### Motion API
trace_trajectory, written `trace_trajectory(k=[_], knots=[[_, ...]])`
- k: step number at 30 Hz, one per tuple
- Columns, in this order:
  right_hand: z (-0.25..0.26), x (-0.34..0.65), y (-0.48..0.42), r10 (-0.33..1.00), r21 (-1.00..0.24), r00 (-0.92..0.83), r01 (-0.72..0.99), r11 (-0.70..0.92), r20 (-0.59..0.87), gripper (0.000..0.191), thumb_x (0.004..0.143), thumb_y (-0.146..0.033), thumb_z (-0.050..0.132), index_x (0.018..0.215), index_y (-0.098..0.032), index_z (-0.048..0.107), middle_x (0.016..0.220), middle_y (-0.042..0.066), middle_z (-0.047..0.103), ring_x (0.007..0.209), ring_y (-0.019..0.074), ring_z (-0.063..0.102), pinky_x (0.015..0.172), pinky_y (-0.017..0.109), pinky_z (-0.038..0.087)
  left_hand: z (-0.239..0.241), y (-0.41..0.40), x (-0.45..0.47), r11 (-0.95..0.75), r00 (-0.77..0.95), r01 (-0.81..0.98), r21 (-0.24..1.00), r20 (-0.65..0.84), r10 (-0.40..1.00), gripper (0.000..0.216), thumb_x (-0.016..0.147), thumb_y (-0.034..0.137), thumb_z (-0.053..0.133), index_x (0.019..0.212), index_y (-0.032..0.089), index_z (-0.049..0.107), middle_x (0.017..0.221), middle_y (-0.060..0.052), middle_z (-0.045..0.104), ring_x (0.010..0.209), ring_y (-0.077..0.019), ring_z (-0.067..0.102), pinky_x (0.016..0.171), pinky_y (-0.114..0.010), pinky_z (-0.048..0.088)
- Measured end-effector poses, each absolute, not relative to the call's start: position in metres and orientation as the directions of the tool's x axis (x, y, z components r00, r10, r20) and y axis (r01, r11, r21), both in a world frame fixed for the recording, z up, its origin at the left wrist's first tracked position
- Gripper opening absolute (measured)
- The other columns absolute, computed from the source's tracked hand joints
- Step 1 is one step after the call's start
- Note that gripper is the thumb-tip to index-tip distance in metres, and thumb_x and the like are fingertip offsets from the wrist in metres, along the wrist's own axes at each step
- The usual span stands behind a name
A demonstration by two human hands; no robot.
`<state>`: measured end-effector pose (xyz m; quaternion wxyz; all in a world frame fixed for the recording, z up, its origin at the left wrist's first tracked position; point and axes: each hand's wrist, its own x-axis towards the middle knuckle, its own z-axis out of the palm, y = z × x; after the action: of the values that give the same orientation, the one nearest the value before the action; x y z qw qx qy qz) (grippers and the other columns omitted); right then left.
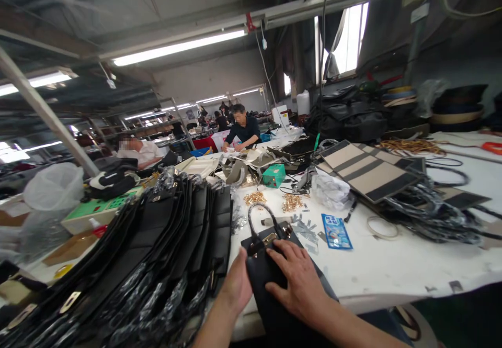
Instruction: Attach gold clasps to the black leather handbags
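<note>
A small black handbag [262, 269] with a looped handle and a gold clasp lies at the near edge of the white table [392, 264]. My left hand [237, 285] grips its left side, fingers curled round the edge. My right hand [300, 277] lies on top of the bag, fingers bent and pressing down near the clasp.
A long row of black bags [157, 254] in clear wrap fills the left. Gold fittings [292, 202], a blue packet [336, 232], beige and black panels [366, 172] and black straps [439, 217] lie beyond. Two other people [243, 128] work at far tables.
</note>
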<state>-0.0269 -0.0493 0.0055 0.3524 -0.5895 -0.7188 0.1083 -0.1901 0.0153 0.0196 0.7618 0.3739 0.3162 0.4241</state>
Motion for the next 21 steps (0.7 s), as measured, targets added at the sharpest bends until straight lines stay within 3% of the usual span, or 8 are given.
trace_trajectory(k=[3, 6, 8, 12, 14, 17, 21], knots=[[-0.011, -0.016, -0.036, 0.927, -0.654, -0.106, 0.681, 0.331, 0.359, 0.048, 0.073, -0.035, 0.078, 0.12, -0.026, 0.069, 0.128, 0.011, 0.065, 0.119, 0.0312, 0.057, 0.104, 0.046, 0.042, -0.019, 0.027, -0.19, 0.348, 0.294, -0.307, 0.886, -0.26, 0.92, 0.054, 0.059, 0.03, 0.089, 0.107, 0.014, 0.068, 0.096, -0.013, 0.077, 0.09, -0.0299, 0.073, 0.085, -0.04, 0.055], [-0.017, 0.009, -0.009, 0.928, -0.735, -0.042, 0.598, 0.319, 0.369, 0.02, 0.086, -0.034, 0.066, 0.1, -0.024, 0.074, 0.104, 0.006, 0.072, 0.099, 0.0219, 0.065, 0.09, 0.034, 0.05, -0.041, 0.045, -0.194, 0.393, 0.112, -0.256, 0.883, -0.377, 0.919, 0.046, 0.062, 0.025, 0.082, 0.104, 0.012, 0.067, 0.083, -0.012, 0.077, 0.077, -0.0305, 0.074, 0.074, -0.04, 0.057], [-0.017, 0.035, 0.02, 0.94, -0.735, 0.087, 0.648, 0.199, 0.33, 0.02, 0.09, -0.036, 0.059, 0.099, -0.024, 0.073, 0.098, 0.004, 0.072, 0.091, 0.0189, 0.067, 0.084, 0.03, 0.051, -0.046, 0.057, -0.196, 0.392, 0.068, -0.202, 0.898, -0.386, 0.92, 0.045, 0.065, 0.029, 0.08, 0.105, 0.012, 0.066, 0.084, -0.012, 0.077, 0.079, -0.0311, 0.074, 0.075, -0.041, 0.057], [-0.025, 0.09, 0.086, 0.933, -0.634, 0.269, 0.771, -0.06, 0.238, 0.028, 0.091, -0.03, 0.056, 0.115, -0.021, 0.069, 0.114, 0.007, 0.068, 0.087, 0.0168, 0.068, 0.082, 0.028, 0.05, -0.048, 0.077, -0.191, 0.135, 0.019, 0.097, 0.986, -0.137, 0.99, 0.055, 0.072, 0.043, 0.076, 0.116, 0.013, 0.062, 0.109, -0.014, 0.074, 0.106, -0.0324, 0.068, 0.097, -0.043, 0.05], [-0.033, 0.11, 0.114, 0.932, -0.589, 0.289, 0.801, -0.11, 0.22, 0.035, 0.088, -0.025, 0.057, 0.121, -0.021, 0.067, 0.124, 0.01, 0.064, 0.089, 0.0191, 0.067, 0.082, 0.031, 0.048, -0.055, 0.084, -0.185, -0.014, -0.055, 0.309, 0.951, 0.033, 0.998, 0.062, 0.075, 0.044, 0.072, 0.126, 0.01, 0.056, 0.12, -0.018, 0.068, 0.117, -0.0338, 0.062, 0.105, -0.046, 0.045], [-0.046, 0.126, 0.144, 0.935, -0.518, 0.289, 0.843, -0.147, 0.205, 0.036, 0.085, -0.022, 0.057, 0.119, -0.023, 0.069, 0.127, 0.01, 0.063, 0.098, 0.024, 0.066, 0.079, 0.032, 0.047, -0.068, 0.089, -0.177, -0.211, -0.06, 0.593, 0.777, 0.304, 0.951, 0.059, 0.083, 0.037, 0.062, 0.134, 0.009, 0.051, 0.132, -0.021, 0.059, 0.128, -0.0349, 0.053, 0.109, -0.051, 0.04], [-0.057, 0.133, 0.16, 0.936, -0.461, 0.274, 0.875, -0.148, 0.22, 0.022, 0.084, -0.019, 0.056, 0.095, -0.023, 0.074, 0.106, 0.007, 0.072, 0.094, 0.0248, 0.066, 0.071, 0.03, 0.044, -0.071, 0.081, -0.171, -0.422, 0.103, 0.769, 0.48, 0.558, 0.823, 0.05, 0.088, 0.023, 0.057, 0.137, 0.015, 0.05, 0.138, -0.017, 0.054, 0.131, -0.0331, 0.047, 0.109, -0.055, 0.039]])
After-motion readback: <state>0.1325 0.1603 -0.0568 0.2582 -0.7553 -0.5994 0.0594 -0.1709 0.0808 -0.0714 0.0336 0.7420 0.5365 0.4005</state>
